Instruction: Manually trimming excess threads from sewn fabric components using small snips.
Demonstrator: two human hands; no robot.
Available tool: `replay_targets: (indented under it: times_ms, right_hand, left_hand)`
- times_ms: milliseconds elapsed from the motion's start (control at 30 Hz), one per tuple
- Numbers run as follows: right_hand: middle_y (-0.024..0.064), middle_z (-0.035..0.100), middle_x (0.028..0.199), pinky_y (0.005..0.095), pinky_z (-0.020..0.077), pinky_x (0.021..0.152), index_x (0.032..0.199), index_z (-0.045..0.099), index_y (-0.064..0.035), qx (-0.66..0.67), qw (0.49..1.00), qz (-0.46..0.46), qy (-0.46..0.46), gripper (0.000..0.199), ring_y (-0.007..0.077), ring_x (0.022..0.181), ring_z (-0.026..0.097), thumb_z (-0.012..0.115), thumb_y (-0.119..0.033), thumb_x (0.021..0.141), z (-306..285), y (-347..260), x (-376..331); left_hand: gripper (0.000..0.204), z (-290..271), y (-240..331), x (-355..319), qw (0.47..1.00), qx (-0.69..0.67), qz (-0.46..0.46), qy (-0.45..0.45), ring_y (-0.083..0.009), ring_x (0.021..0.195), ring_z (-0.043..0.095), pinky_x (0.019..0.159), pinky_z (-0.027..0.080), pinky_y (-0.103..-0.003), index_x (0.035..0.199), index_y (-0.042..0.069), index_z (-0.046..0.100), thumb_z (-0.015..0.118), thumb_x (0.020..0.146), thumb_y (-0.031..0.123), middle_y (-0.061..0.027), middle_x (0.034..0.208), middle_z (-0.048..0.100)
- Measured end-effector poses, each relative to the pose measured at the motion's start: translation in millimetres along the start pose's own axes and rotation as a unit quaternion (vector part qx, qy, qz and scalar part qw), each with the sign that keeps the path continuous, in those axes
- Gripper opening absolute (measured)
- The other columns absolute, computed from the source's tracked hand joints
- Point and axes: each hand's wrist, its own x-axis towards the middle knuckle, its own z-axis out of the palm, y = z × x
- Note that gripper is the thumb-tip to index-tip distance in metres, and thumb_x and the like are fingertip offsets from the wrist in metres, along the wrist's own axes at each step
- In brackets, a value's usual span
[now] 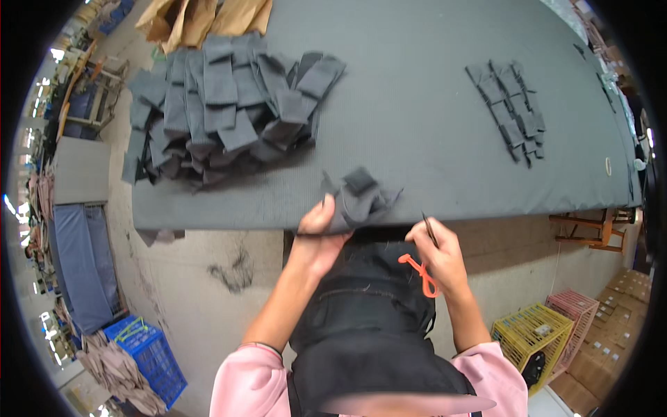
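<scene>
Near the table's front edge, my left hand [325, 226] is closed on a small bunch of dark grey fabric pieces [363, 198]. Motion blurs the bunch a little. A dark strip runs under the fingers of that hand. To its right, just off the edge, my right hand [441, 254] grips small scissors [428, 283] with orange handles. Their dark pointed tip sticks up past the fingers, apart from the fabric. A large heap of similar grey fabric pieces [222, 104] lies on the table at the left. At the right lie a few rows of smaller grey pieces [509, 115].
The table is covered in grey ribbed cloth [403, 90]. Brown paper [208, 17] sits behind the heap; a pale ring [608, 167] lies far right. Below stand a blue crate [149, 361], a yellow crate [531, 337], a pink crate [577, 313] and cardboard boxes [618, 326]. Dark threads [236, 271] litter the floor.
</scene>
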Motion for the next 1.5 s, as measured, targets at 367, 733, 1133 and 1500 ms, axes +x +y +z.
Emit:
replay_targets:
  times_ms: [367,733,1133,1500]
  right_hand:
    - [0.0047,0.056,0.078,0.0264,0.0434,0.058,0.088,0.066,-0.0024,-0.351,0.790,-0.325,0.384,0.010,0.0147,0.064,0.053,0.057,-0.007,0.087,-124,-77,63]
    - [0.0146,0.063,0.103,0.0411,0.0488,0.083,0.107,0.063,-0.0082,-0.510,0.678,-0.092,0.522,0.035,0.0320,0.099,0.060,0.069,-0.029,0.080,-280,-135,143]
    - [0.0159,0.054,0.116,0.0427,0.0484,0.086,0.125,0.048,-0.0049,-0.536,0.761,0.009,0.365,0.066,0.0353,0.103,0.058,0.073,-0.036,0.072,-188,-99,111]
    - [0.0121,0.058,0.112,0.0403,0.0509,0.079,0.120,0.054,-0.0041,-0.499,0.787,-0.049,0.360,0.058,0.0323,0.096,0.061,0.074,-0.032,0.073,-162,-85,95]
  left_hand:
    - [0.045,34,236,-9,0.507,0.712,0.484,-0.041,-0.0307,0.117,0.047,0.106,0.024,-0.041,0.075,0.000,0.053,0.034,0.099,0.033,-0.0149,0.103,0.059]
    - [0.011,51,225,-43,0.323,0.716,0.595,0.170,-0.0307,0.122,0.047,0.101,0.034,-0.039,0.099,-0.001,0.055,0.053,0.091,0.006,-0.0143,0.128,0.053]
    - [0.050,153,6,69,0.525,0.752,0.363,-0.164,-0.0342,0.122,0.045,0.100,0.039,-0.041,0.125,0.004,0.048,0.067,0.079,0.012,-0.0180,0.137,0.042]
    - [0.078,165,-30,163,0.540,0.802,0.253,0.017,-0.0349,0.124,0.036,0.101,0.037,-0.045,0.137,0.010,0.035,0.075,0.073,0.031,-0.0150,0.138,0.034]
